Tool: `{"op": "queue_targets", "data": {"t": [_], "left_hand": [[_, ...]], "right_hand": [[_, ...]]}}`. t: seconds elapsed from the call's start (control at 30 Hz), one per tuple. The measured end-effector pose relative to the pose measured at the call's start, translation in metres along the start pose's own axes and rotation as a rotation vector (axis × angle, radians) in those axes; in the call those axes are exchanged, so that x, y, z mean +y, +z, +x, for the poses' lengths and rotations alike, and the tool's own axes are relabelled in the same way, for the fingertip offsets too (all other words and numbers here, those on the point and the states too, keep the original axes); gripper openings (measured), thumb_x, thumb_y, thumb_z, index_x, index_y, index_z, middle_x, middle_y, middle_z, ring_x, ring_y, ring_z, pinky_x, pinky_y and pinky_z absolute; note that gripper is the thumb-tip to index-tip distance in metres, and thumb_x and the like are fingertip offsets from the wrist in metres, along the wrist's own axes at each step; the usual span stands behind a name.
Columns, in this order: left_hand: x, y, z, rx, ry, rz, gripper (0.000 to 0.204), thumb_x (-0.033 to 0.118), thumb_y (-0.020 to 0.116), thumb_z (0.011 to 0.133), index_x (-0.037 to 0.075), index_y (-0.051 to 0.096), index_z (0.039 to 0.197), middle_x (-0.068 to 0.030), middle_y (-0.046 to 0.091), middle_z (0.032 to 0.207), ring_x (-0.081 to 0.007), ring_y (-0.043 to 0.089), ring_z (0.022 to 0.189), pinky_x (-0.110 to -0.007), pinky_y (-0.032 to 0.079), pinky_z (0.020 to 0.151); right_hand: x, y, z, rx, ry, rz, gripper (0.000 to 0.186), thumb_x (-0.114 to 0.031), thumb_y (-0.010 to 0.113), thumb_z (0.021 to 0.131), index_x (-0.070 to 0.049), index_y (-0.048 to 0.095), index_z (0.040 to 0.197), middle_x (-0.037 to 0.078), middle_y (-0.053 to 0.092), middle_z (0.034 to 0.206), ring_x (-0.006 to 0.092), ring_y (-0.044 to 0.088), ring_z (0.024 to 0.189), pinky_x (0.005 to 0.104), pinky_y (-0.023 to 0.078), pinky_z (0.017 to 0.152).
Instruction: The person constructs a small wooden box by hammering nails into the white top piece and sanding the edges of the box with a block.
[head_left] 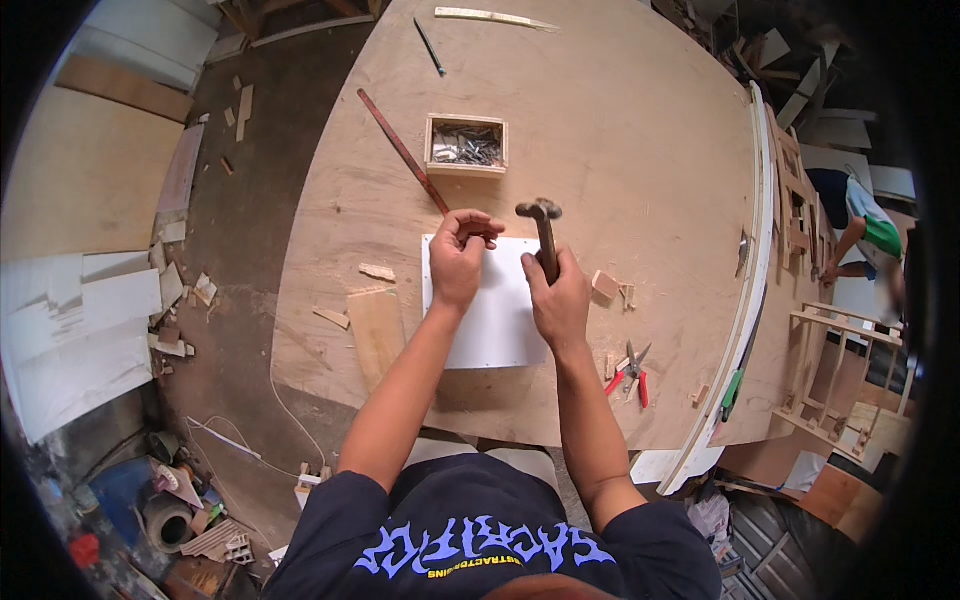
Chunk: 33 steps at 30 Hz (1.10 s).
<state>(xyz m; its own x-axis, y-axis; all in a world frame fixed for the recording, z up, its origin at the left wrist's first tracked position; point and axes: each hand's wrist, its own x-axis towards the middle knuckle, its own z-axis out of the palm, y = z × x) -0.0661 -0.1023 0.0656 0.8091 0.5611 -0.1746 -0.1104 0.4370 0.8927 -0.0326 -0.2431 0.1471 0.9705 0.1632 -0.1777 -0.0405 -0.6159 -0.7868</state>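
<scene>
Scrap wood (172,270) litters a dark floor (240,215) to the left of a broad plywood table (640,150) in the head view. At the right, a co-worker (868,225) in a white and green top leans down beside wooden frames (845,335).

On the table, directly in front of the person, lies a white panel (505,325) with small dots along its edges. The right hand (562,300) grips a hammer (545,230) by the handle, its head raised above the panel's upper right corner. The left hand (460,265) is over the panel's upper left part with fingers curled and the thumb drawn in; the fingertips are too small to tell whether they pinch anything.

Beyond the panel stands an open wooden box (467,171) of metal fasteners (467,147). A narrow red bar (400,148) slants from the box's left side down toward the left hand. Left of the panel is a pale board (376,330); to its right are a wood block (605,285) and, nearer the person, red-handled pliers (631,371). A green-handled tool (732,392) lies near the table's right edge.
</scene>
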Motion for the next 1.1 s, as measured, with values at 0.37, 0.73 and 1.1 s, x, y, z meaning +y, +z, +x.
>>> {"op": "queue_targets", "data": {"t": [0.37, 0.73, 1.1], "left_hand": [[0.002, -0.083, 0.157, 0.123, 0.388, 0.780, 0.017, 0.006, 0.056, 0.102, 0.004, 0.070, 0.112, -0.0132, 0.076, 0.104, -0.0279, 0.072, 0.096, -0.039, 0.056, 0.087], [-0.002, -0.071, 0.154, 0.044, 0.501, 1.038, 0.023, -0.002, 0.058, 0.091, 0.002, 0.064, 0.112, -0.0190, 0.064, 0.105, -0.0406, 0.061, 0.101, -0.049, 0.050, 0.090], [0.000, -0.069, 0.154, 0.030, 0.461, 1.121, 0.027, -0.004, 0.058, 0.089, 0.002, 0.063, 0.115, -0.0183, 0.063, 0.113, -0.0405, 0.060, 0.105, -0.049, 0.050, 0.093]], "right_hand": [[-0.044, 0.088, 0.140, 0.001, -0.284, -0.124, 0.017, -0.015, 0.075, 0.092, -0.002, 0.066, 0.094, 0.021, 0.074, 0.085, 0.0427, 0.073, 0.082, 0.0505, 0.055, 0.072], [-0.038, 0.132, 0.190, -0.100, -0.277, -0.319, 0.019, -0.018, 0.079, 0.090, -0.005, 0.066, 0.095, 0.021, 0.074, 0.084, 0.0448, 0.073, 0.081, 0.0548, 0.056, 0.072], [-0.039, 0.132, 0.195, -0.180, -0.252, -0.348, 0.024, -0.021, 0.082, 0.085, -0.005, 0.068, 0.097, 0.020, 0.075, 0.083, 0.0430, 0.073, 0.080, 0.0519, 0.058, 0.072]]}}
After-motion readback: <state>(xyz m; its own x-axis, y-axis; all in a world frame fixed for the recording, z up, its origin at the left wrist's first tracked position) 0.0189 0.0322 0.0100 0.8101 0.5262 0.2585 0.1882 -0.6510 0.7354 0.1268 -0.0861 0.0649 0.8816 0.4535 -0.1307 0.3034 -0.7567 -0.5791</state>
